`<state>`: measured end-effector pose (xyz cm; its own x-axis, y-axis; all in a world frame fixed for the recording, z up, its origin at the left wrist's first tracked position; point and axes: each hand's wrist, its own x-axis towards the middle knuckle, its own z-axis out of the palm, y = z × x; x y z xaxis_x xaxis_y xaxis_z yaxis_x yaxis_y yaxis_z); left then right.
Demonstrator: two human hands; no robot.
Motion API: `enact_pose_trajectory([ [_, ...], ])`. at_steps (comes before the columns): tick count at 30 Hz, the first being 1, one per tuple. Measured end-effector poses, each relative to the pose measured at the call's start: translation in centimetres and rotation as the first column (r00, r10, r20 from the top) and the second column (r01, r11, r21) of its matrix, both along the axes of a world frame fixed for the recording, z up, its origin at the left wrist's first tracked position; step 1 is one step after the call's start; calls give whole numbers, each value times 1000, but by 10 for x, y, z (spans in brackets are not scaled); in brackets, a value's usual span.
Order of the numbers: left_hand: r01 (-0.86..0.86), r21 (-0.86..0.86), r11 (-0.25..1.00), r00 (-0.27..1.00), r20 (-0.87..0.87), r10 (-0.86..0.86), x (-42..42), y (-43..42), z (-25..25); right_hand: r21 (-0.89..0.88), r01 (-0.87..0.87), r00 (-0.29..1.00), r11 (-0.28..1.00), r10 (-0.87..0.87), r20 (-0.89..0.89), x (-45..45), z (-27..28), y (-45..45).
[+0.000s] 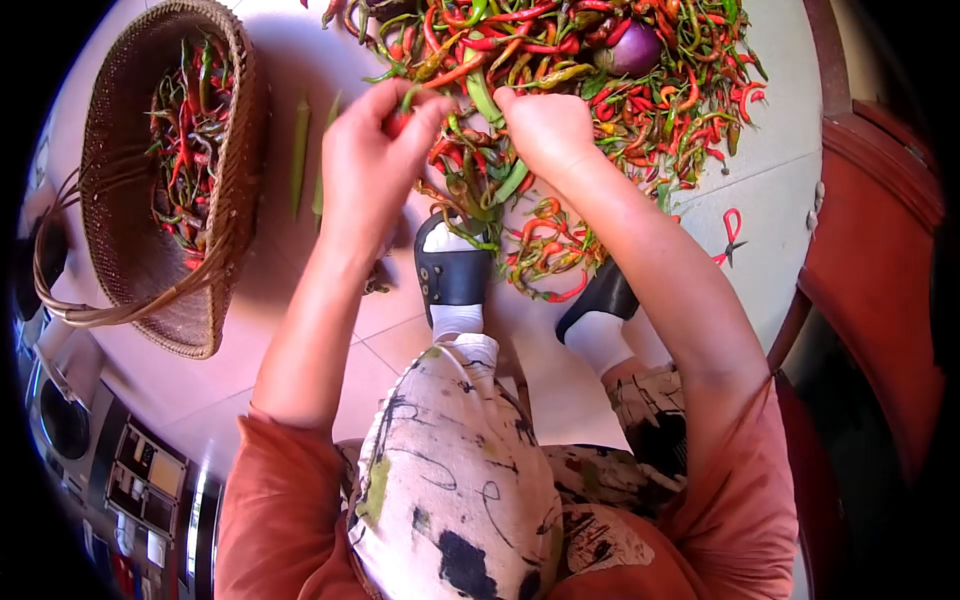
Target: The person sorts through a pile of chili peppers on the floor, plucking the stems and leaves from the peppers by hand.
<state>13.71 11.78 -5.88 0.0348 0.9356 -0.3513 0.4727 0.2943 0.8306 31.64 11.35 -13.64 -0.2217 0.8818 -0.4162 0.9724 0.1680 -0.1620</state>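
Observation:
My left hand (375,150) is closed, its thumb and fingers pinching a chili pepper (399,124) with a red body and a green stem end. My right hand (548,130) faces it with thumb and index finger pressed together; whatever they may hold is hidden. Both hands are just above the near edge of a big heap of red and green chili peppers (660,120) on the floor. A long green pod (481,98) lies between the hands. Below them, a smaller bunch of chili peppers (548,245) rests between my shoes.
At left stands a woven basket (225,250) with a handle, chili peppers inside. Green pods (301,150) lie beside it. A round purple eggplant (634,50) sits in the heap. Red-handled scissors (731,240) are on the floor at right, near red-brown wooden furniture (870,230).

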Motion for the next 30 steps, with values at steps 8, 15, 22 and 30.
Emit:
enact_pose_trajectory([
  [8,311,307,900,902,-394,-177,14,23,-90,125,-175,982,977,183,-55,17,-13,-22],
  [15,390,296,872,874,-418,-249,17,5,-74,5,141,788,990,-110,-605,37,22,-58],
  [22,294,-472,831,843,538,8,-17,4,-45,-861,320,-529,395,-680,-508,59,41,-48],
  [30,282,-562,778,404,805,435,-4,14,-64,-640,502,-140,581,-676,-723,44,36,11],
])
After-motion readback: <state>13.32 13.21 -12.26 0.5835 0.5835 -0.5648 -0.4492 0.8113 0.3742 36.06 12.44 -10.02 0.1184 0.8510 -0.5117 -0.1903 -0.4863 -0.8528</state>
